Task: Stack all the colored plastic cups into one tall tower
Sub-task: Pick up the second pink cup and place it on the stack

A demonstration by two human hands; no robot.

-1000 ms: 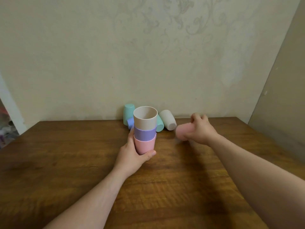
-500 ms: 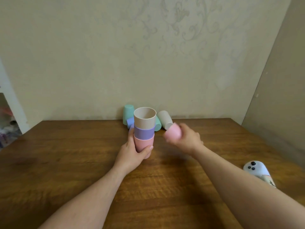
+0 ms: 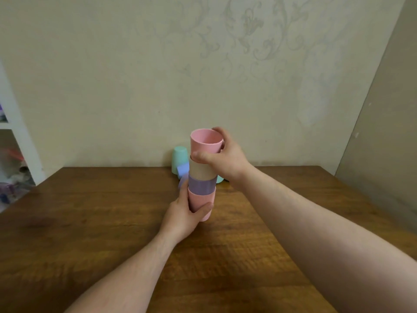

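A cup stack stands on the wooden table [image 3: 90,222]: a pink cup [image 3: 200,201] at the bottom, a purple cup [image 3: 202,187] in it, a beige cup [image 3: 200,171] above. My left hand [image 3: 182,216] grips the bottom pink cup. My right hand [image 3: 223,158] holds a second pink cup [image 3: 205,141] upright, mouth up, its base at the beige cup's rim. Behind the stack a mint cup [image 3: 179,159] stands upside down, a blue cup [image 3: 183,170] lies by it, and another mint cup [image 3: 219,179] peeks out at the right.
The table ends at a patterned wall [image 3: 203,75] right behind the cups. A beige panel [image 3: 388,132] stands at the right, and a white shelf [image 3: 13,136] with clutter at the left. Bare wood lies in front of the stack.
My right hand carried the pink cup from the right side up over the stack and turned it mouth up onto the beige cup. The left hand stayed on the stack.
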